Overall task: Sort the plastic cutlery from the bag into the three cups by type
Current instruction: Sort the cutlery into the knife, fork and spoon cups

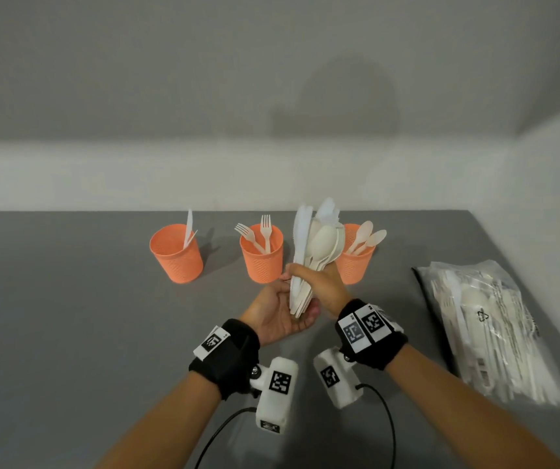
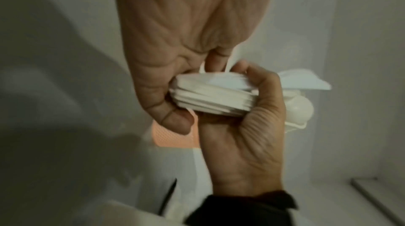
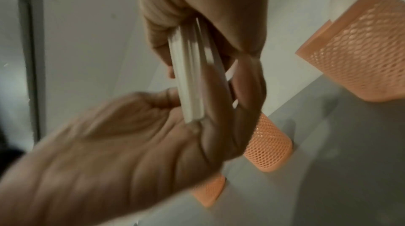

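Three orange mesh cups stand in a row at the back of the grey table (image 1: 68, 333). The left cup (image 1: 176, 255) holds knives, the middle cup (image 1: 261, 257) forks, the right cup (image 1: 356, 265) spoons. In front of the middle and right cups, a mixed bundle of white cutlery (image 1: 319, 242) stands upright, with spoons and a knife showing at its top. My right hand (image 1: 322, 287) grips the bundle around its handles. My left hand (image 1: 278, 313), palm up, curls around the handle ends (image 2: 212, 96) from below. The right wrist view shows the same handles (image 3: 190, 82) between both hands.
The clear plastic bag (image 1: 488, 330) with more white cutlery lies at the table's right edge. A pale wall runs directly behind the cups and along the right side. Black cables trail from the wrist cameras toward the near edge.
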